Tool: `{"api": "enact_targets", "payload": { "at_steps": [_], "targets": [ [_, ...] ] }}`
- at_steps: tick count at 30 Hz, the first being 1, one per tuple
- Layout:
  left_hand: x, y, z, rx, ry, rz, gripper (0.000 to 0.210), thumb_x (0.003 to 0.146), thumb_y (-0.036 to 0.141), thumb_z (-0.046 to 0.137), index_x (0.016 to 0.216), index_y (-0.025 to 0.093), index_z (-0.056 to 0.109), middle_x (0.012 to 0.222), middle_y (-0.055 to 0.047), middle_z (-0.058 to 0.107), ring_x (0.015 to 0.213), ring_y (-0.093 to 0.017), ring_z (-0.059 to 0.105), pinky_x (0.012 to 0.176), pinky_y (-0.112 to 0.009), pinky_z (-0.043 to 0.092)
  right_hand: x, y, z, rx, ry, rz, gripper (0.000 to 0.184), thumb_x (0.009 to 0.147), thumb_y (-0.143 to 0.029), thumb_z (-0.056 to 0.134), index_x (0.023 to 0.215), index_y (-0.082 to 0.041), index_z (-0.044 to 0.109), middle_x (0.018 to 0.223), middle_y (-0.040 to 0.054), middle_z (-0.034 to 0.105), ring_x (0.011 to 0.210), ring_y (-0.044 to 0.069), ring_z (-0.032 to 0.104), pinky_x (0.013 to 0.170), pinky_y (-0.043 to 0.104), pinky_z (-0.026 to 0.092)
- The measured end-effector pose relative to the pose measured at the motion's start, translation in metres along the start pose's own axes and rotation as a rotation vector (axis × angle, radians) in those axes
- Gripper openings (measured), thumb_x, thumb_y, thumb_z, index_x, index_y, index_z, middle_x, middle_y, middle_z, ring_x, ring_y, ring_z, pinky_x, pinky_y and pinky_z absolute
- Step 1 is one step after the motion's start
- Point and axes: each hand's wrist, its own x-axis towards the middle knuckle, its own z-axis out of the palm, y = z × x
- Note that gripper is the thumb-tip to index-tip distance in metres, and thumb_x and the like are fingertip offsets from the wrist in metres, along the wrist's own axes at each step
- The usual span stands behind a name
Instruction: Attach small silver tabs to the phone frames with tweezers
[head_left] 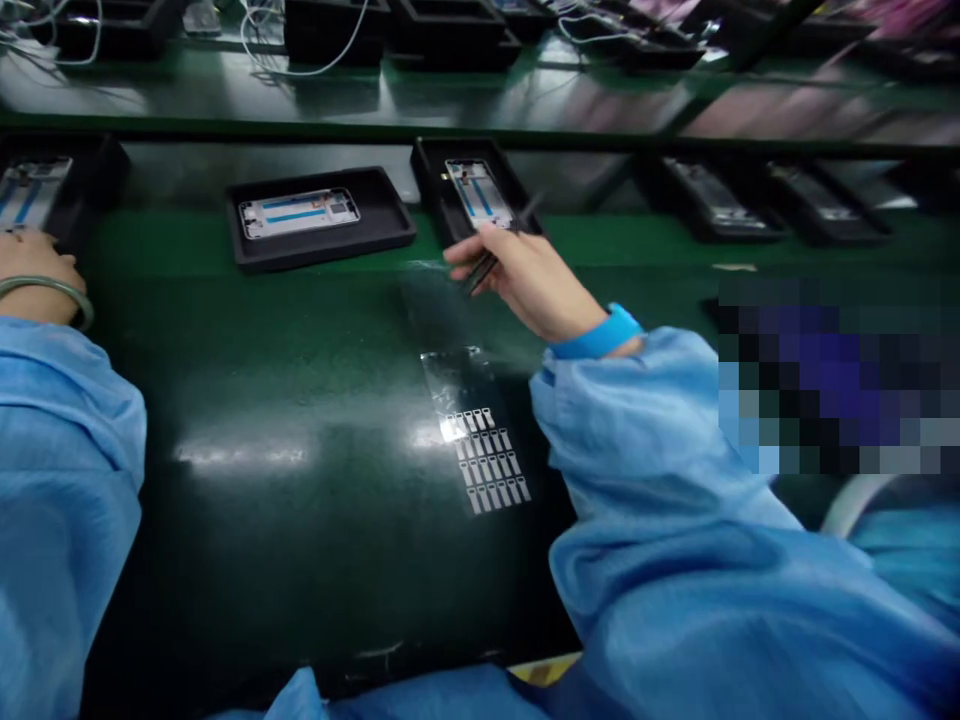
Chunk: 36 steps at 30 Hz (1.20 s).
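My right hand (529,275) is closed round dark tweezers (482,272), slanted between its fingers. It is just in front of a black tray (427,190) holding a phone frame (480,190) with blue strips. My left hand (37,270), cut off by the left edge, has its fingers curled at the near side of another black tray (101,185). A phone frame (34,192) lies in that tray. Below my right hand, a clear sheet (457,375) carries rows of small pale labels (489,467). Between my hands sits a third black tray (322,253) with a phone frame (300,213).
Two more black trays with phone parts (712,195) (825,195) stand at the back right. A raised green shelf (337,95) runs behind, bearing black boxes (450,35) and white cables (330,70). On the right, a co-worker's blue sleeve (907,550) and a blurred-out patch show.
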Motion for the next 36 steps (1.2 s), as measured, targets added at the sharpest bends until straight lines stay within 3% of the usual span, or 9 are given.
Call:
{"api": "enact_targets", "payload": {
  "at_steps": [3, 5, 9, 13, 17, 21, 29, 32, 36],
  "targets": [
    [-0.003, 0.001, -0.002, 0.097, 0.092, -0.151, 0.061, 0.081, 0.065, 0.029, 0.108, 0.015, 0.051, 0.132, -0.006, 0.039, 0.124, -0.043, 0.022, 0.093, -0.074, 0.003, -0.046, 0.010, -0.017, 0.040, 0.040, 0.093, 0.052, 0.082, -0.063, 0.043, 0.069, -0.017, 0.063, 0.051, 0.0002, 0.052, 0.044, 0.009, 0.050, 0.041, 0.022, 0.042],
    [-0.006, 0.012, -0.002, 0.113, 0.091, -0.177, 0.057, 0.082, 0.066, 0.028, 0.105, 0.019, 0.053, 0.131, 0.000, 0.040, 0.124, -0.039, 0.024, 0.098, -0.069, 0.007, -0.072, 0.018, -0.019, 0.167, 0.054, 0.173, 0.045, 0.079, -0.061, 0.052, 0.072, -0.018, 0.062, 0.058, 0.0011, 0.056, 0.047, 0.010, 0.053, 0.044, 0.023, 0.047],
    [-0.014, 0.054, -0.008, 0.118, 0.042, -0.139, 0.055, 0.082, 0.065, 0.033, 0.105, 0.019, 0.053, 0.128, -0.002, 0.039, 0.119, -0.038, 0.028, 0.095, -0.066, 0.022, -0.103, 0.026, -0.009, 0.422, 0.044, 0.247, 0.033, 0.069, -0.043, 0.073, 0.086, -0.018, 0.059, 0.087, 0.0033, 0.064, 0.071, 0.013, 0.065, 0.067, 0.030, 0.059],
    [-0.039, 0.106, -0.023, 0.149, 0.023, -0.024, 0.045, 0.088, 0.055, 0.035, 0.109, 0.019, 0.053, 0.123, -0.004, 0.040, 0.117, -0.036, 0.031, 0.094, -0.058, 0.031, -0.108, 0.021, 0.006, 0.384, 0.027, 0.209, 0.030, 0.072, -0.041, 0.070, 0.084, -0.017, 0.059, 0.081, 0.0019, 0.064, 0.069, 0.012, 0.066, 0.066, 0.028, 0.059],
    [-0.078, 0.150, -0.039, 0.204, -0.056, 0.136, 0.043, 0.089, 0.053, 0.036, 0.107, 0.018, 0.055, 0.106, -0.008, 0.048, 0.105, -0.033, 0.042, 0.082, -0.046, 0.041, -0.106, 0.013, 0.017, 0.331, -0.029, 0.098, 0.029, 0.073, -0.042, 0.068, 0.084, -0.017, 0.058, 0.071, -0.0006, 0.063, 0.065, 0.012, 0.066, 0.065, 0.027, 0.058],
    [-0.131, 0.188, -0.059, 0.331, 0.055, 0.307, 0.036, 0.090, 0.046, 0.038, 0.101, 0.017, 0.056, 0.088, -0.010, 0.050, 0.089, -0.030, 0.048, 0.064, -0.038, 0.040, -0.111, 0.006, 0.021, 0.280, -0.052, 0.052, 0.027, 0.074, -0.040, 0.067, 0.085, -0.017, 0.059, 0.071, -0.0001, 0.064, 0.066, 0.012, 0.066, 0.066, 0.027, 0.057],
    [-0.236, 0.252, -0.086, 0.209, -0.031, 0.638, 0.021, 0.086, 0.029, 0.053, 0.102, 0.016, 0.052, 0.083, -0.008, 0.054, 0.075, -0.024, 0.050, 0.068, -0.038, 0.041, -0.122, 0.006, 0.014, 0.305, -0.001, 0.046, 0.025, 0.074, -0.040, 0.068, 0.083, -0.018, 0.059, 0.074, -0.0002, 0.064, 0.064, 0.013, 0.067, 0.063, 0.026, 0.057],
    [-0.233, 0.257, -0.073, 0.204, -0.086, 0.710, 0.020, 0.086, 0.028, 0.052, 0.102, 0.015, 0.053, 0.083, -0.008, 0.056, 0.074, -0.023, 0.050, 0.065, -0.037, 0.040, -0.121, 0.008, 0.012, 0.335, 0.016, 0.052, 0.026, 0.074, -0.042, 0.068, 0.082, -0.019, 0.059, 0.076, -0.0002, 0.064, 0.065, 0.012, 0.067, 0.065, 0.027, 0.058],
    [-0.194, 0.243, -0.041, 0.302, -0.101, 0.713, 0.018, 0.089, 0.032, 0.046, 0.090, 0.017, 0.055, 0.078, -0.009, 0.053, 0.073, -0.026, 0.048, 0.062, -0.037, 0.037, -0.120, 0.015, 0.008, 0.374, 0.066, 0.104, 0.028, 0.072, -0.044, 0.068, 0.082, -0.020, 0.058, 0.073, -0.0012, 0.062, 0.067, 0.013, 0.067, 0.063, 0.027, 0.059]
  ]
}}
